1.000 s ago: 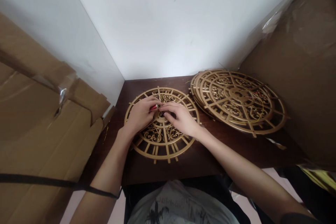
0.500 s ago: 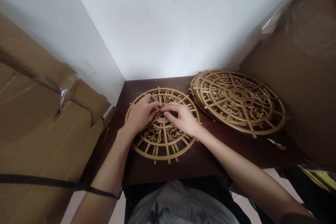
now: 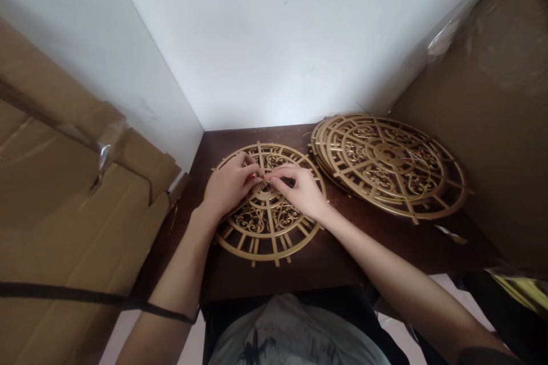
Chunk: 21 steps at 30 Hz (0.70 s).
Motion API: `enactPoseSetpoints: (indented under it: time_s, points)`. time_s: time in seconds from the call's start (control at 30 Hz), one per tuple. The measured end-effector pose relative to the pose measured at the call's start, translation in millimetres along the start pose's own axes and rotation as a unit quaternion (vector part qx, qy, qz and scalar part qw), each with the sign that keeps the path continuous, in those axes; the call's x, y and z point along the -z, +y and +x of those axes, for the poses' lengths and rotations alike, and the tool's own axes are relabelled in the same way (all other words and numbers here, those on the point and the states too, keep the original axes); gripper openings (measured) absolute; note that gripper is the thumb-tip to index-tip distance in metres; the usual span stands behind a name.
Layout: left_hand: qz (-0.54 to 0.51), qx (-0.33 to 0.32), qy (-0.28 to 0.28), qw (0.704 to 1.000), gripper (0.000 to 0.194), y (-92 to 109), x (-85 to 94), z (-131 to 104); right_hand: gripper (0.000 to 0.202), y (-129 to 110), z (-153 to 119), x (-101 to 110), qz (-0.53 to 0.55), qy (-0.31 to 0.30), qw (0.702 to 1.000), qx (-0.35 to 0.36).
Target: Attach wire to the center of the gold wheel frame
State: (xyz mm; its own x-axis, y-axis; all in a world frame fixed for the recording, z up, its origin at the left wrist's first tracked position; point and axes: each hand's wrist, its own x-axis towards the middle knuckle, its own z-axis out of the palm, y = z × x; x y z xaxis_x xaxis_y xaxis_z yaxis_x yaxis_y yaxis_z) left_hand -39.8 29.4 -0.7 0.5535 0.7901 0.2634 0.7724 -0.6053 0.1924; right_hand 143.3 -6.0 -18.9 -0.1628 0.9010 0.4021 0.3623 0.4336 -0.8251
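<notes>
A round, gold openwork clock face (image 3: 257,239) lies flat on the dark brown table in front of me. My left hand (image 3: 231,185) rests over its left half, thumb and fingers closed on a small red thing (image 3: 253,175), mostly hidden, which I cannot identify. From the right, my right hand (image 3: 297,188) reaches to the face's centre, with thumb and forefinger pinched together. Whatever sits in that pinch is too small to make out. Both sets of fingertips almost meet above the central ring, where thin crossing strands show in the hole.
More gold clock faces (image 3: 377,165) are stacked at the right, with a loose yellow wire loop (image 3: 428,174) on top. Cardboard (image 3: 85,211) stands at the left and a large carton (image 3: 483,125) at the right. A white wall (image 3: 274,40) rises behind the table (image 3: 299,279).
My right thumb and forefinger have closed into a pinch near the centre; they were slightly apart. My left hand has barely moved.
</notes>
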Motion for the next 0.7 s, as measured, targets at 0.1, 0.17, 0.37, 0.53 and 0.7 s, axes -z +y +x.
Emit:
enactPoseSetpoints:
  time_s: [0.1, 0.17, 0.37, 0.53, 0.7]
  points:
    - [0.006, 0.008, 0.01, 1.0, 0.019, -1.9, 0.3, -0.4, 0.018, -0.3, 0.3, 0.5, -0.003, -0.006, 1.0, -0.004]
    - [0.013, 0.02, 0.014, 1.0, 0.019, -3.7, -0.6, -0.6, 0.019, -0.6, 0.4, 0.6, -0.004, -0.009, 1.0, -0.005]
    - [0.03, 0.043, 0.02, 0.998, 0.019, -6.9, -4.4, -0.3, 0.019, -0.6, 0.0, 0.3, 0.002, -0.014, 1.0, -0.01]
    - [0.028, 0.043, 0.012, 0.999, 0.019, -7.0, -4.3, 0.8, 0.019, 0.2, -0.5, 0.1, -0.001, -0.018, 1.0, -0.013]
    - [0.018, 0.056, 0.008, 0.998, 0.016, -6.8, -2.5, 0.8, 0.019, 0.1, -1.1, -0.1, -0.001, -0.015, 1.0, -0.016]
